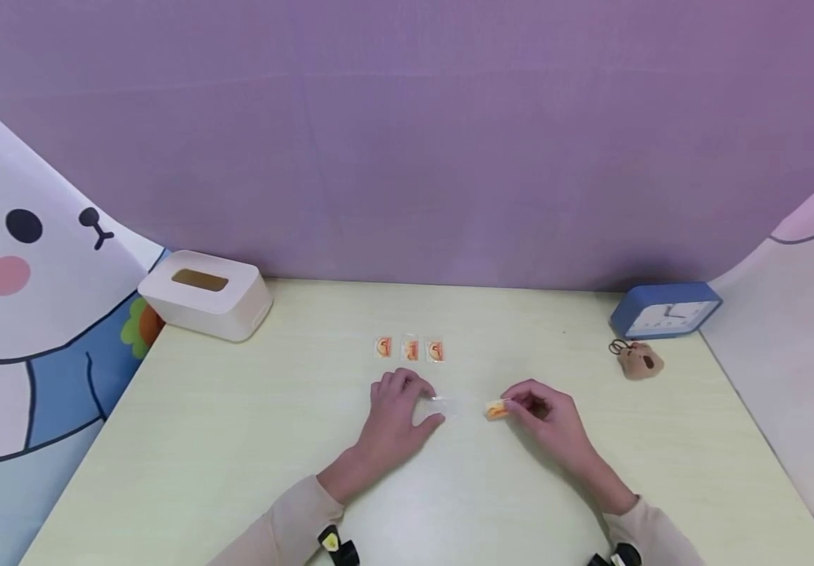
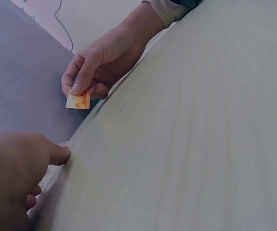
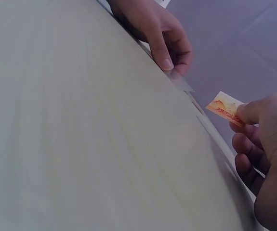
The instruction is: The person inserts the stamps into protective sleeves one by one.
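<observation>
My right hand pinches a small orange-and-white printed card between thumb and forefinger. In the right wrist view the card is tilted, its mountain-like print and red lettering showing. To its left, my left hand holds a small clear plastic sleeve at the fingertips, low over the table. The sleeve's free end points toward the card, and a gap separates the two. Beyond the left hand, clear sleeves with similar orange cards lie in a row: left, middle and right.
On the pale table, a white tissue box stands at the back left corner. A blue clock occupies the back right, with a brown plush keyring in front of it. A purple cloth hangs behind the table.
</observation>
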`<state>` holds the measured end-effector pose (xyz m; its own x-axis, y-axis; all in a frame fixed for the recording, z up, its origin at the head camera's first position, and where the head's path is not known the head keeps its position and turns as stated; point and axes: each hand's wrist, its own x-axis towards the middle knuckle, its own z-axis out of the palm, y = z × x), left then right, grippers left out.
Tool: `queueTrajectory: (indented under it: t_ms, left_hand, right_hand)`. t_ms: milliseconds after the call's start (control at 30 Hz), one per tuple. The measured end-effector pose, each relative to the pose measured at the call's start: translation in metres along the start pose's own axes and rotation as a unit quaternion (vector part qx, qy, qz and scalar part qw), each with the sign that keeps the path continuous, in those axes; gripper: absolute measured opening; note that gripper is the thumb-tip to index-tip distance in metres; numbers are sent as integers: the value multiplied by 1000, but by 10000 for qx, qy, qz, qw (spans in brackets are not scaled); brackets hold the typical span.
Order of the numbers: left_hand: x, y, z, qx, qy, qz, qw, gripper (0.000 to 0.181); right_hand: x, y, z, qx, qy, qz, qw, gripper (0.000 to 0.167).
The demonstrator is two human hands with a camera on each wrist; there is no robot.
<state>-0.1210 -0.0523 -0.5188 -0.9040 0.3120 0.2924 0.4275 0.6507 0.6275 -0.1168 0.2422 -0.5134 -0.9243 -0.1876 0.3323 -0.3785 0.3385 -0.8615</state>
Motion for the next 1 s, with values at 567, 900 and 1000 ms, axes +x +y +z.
queueTrajectory:
  t_ms: [567, 900, 1000]
  left_hand:
    - [2, 4, -1, -1154, 364, -311, 9922, 10]
    - [1, 4, 0, -1078, 264, -127, 9937, 14]
    - [1, 5, -1, -1083, 222, -155, 9938, 13]
  right_hand:
    - [1, -17, 26, 349, 571, 320, 9972, 12]
    - [0, -21, 38, 646, 771, 109, 9949, 16]
    - [0, -22, 41, 675, 825, -38, 9943, 17]
